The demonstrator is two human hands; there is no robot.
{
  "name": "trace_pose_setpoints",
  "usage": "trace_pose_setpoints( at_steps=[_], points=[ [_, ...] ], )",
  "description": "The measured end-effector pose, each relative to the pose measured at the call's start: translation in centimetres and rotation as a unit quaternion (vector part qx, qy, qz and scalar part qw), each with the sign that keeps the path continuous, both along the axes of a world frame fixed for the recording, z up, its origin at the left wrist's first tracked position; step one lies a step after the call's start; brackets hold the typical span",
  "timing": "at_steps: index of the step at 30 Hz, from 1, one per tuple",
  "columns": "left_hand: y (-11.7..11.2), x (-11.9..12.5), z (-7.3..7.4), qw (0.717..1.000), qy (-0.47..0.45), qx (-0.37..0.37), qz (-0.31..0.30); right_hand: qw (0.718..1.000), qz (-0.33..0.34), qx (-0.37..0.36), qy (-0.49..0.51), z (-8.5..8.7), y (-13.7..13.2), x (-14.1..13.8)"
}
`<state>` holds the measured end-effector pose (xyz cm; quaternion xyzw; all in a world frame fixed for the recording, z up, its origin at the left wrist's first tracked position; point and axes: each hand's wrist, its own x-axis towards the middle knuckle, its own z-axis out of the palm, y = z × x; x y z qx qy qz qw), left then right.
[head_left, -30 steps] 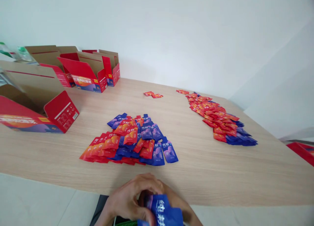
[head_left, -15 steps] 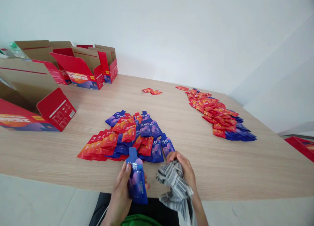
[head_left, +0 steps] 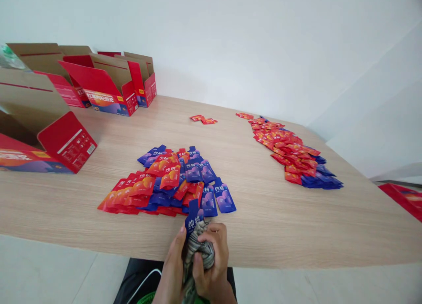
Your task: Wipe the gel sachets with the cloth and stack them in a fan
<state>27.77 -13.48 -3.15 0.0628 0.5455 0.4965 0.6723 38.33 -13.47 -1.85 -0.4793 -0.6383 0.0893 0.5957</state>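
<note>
At the table's near edge, my left hand (head_left: 175, 255) is closed on a blue pouch (head_left: 193, 220), whose top and printed label show while its lower part is covered. Bunched in my right hand (head_left: 216, 255) is a grey striped cloth (head_left: 203, 244), pressed against the front of that pouch. Just beyond both hands lies a pile of red pouches (head_left: 142, 184) and blue pouches (head_left: 195, 170), overlapping one another. One blue pouch (head_left: 224, 197) sits at the pile's right side.
Open red cardboard boxes (head_left: 108, 99) stand at the back left, with a larger open box (head_left: 67, 152) nearer. Another long heap of red and blue pouches (head_left: 283, 146) lies on the right. Two red pouches (head_left: 208, 121) lie near the wall. A red item (head_left: 404, 198) shows at the right edge.
My right hand has moved left with the cloth and brought it onto the blue pouch. My left hand has shifted slightly right, still holding the pouch.
</note>
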Motion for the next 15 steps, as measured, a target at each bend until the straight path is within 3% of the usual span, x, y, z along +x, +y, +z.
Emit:
trace_pose_setpoints(
  at_steps=[3,7,11,15],
  points=[
    [-0.1,0.6,0.6,0.998,0.046,0.012,-0.039,1.000,-0.008,-0.010,-0.007,0.8,1.0,0.7],
    [-1.0,1.5,1.6,0.982,0.077,0.113,-0.129,0.999,-0.034,-0.022,0.001,2.6,3.3,2.3],
    [-1.6,1.7,2.1,0.981,0.125,0.094,-0.112,0.999,-0.027,-0.035,-0.007,3.9,4.1,2.9],
    [-0.5,0.8,2.3,0.980,0.152,0.071,-0.110,1.000,-0.004,-0.015,-0.025,3.0,2.1,1.6]
  ],
)
